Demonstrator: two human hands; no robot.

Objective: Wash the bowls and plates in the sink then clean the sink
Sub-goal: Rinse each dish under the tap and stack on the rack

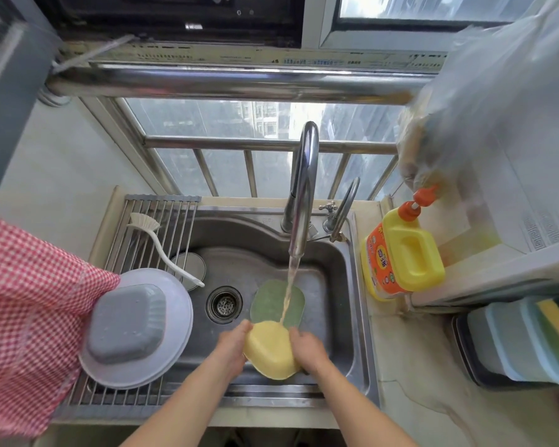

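Note:
Both my hands hold a yellow bowl (271,350) upside down over the steel sink (339,285). My left hand (232,346) grips its left side and my right hand (309,348) grips its right side. Water runs from the tall faucet (304,195) onto the bowl's far edge. A green bowl or plate (268,301) lies in the sink under the stream. On the drying rack (155,217) at the left, a grey bowl (126,324) sits upside down on white plates (178,314).
A white dish brush (162,246) lies on the rack, with a round lid (192,264) below it. The drain strainer (224,304) is left of the green dish. Yellow detergent bottle (404,253) stands right of the sink. Sponges (530,337) at far right. A red checked cloth (23,317) hangs at the left.

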